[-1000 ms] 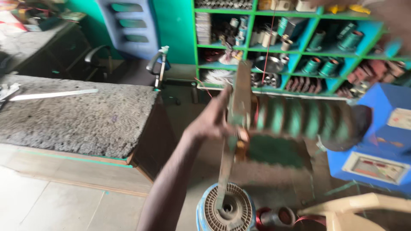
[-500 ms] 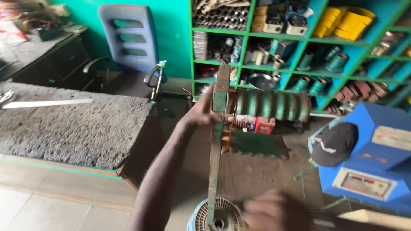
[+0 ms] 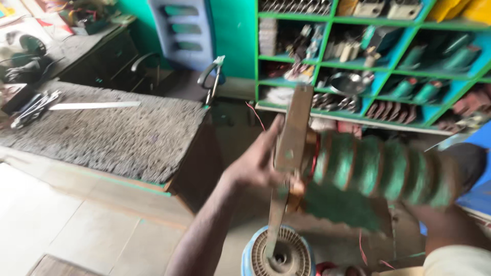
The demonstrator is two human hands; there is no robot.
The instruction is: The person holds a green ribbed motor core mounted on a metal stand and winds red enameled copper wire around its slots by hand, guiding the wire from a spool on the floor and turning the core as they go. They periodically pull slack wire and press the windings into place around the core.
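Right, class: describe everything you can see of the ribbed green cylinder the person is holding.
The ribbed green cylinder lies roughly level in mid-air, blurred by motion. It shows about five fat green sections parted by brownish rings; it looks wound or coated, though the material is unclear. Its near end meets a long tan metal bar that stands nearly upright, gripped by the left hand. Its far end sits at a dark rounded shape, probably the right hand. A green plate hangs beneath it, above a round finned motor housing.

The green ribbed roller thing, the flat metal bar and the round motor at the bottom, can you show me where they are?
green ribbed roller (image 3: pixel 381 171), head view, on a middle rib.
flat metal bar (image 3: pixel 292 135), head view, on its upper flat face.
round motor (image 3: pixel 279 254), head view, on its finned top.
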